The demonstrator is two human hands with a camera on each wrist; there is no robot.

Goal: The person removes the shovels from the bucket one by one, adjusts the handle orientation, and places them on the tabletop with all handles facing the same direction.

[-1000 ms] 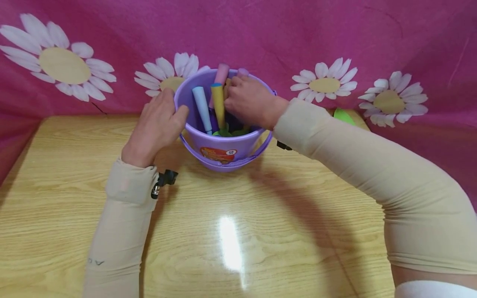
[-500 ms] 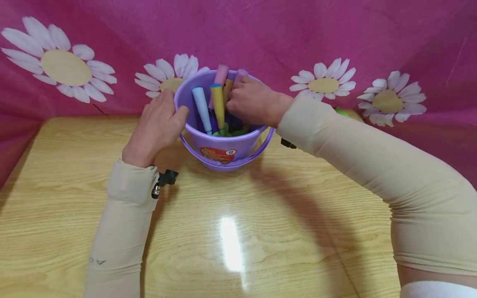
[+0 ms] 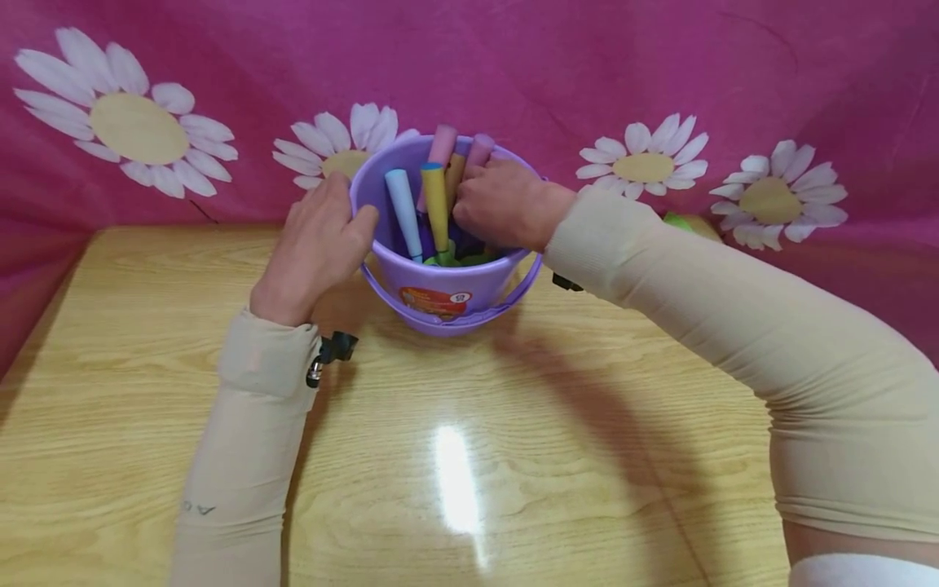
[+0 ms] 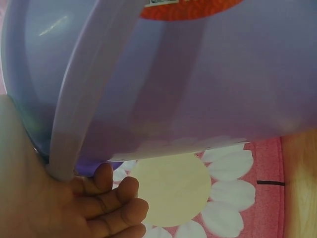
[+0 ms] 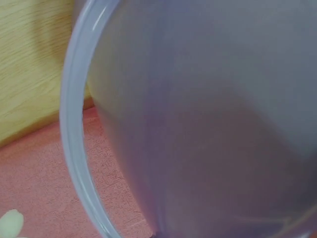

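A purple bucket [image 3: 455, 281] with a red label stands on the table near the pink backdrop. My left hand [image 3: 317, 240] holds its left rim, with the thumb over the edge; in the left wrist view curled fingers [image 4: 119, 198] lie against the outside. Over the right rim, my right hand [image 3: 506, 204] reaches into the bucket, its fingertips hidden, and I cannot tell what they hold. Inside stand a light blue handle [image 3: 403, 208], a yellow handle with a blue end [image 3: 435, 204], a pink handle [image 3: 443, 145], a tan handle [image 3: 454, 175] and a purple-pink handle [image 3: 480, 149].
The bucket's purple carry handle [image 3: 517, 293] hangs down in front. A wood-grain table [image 3: 587, 489] bears the bucket. Behind rises a pink cloth [image 3: 513, 65] with white daisies. Something bright green [image 3: 678, 221] shows behind the right forearm.
My right hand has shifted slightly right and lower in the bucket, so more of the tan and purple-pink handles shows. The left hand keeps its hold on the rim.
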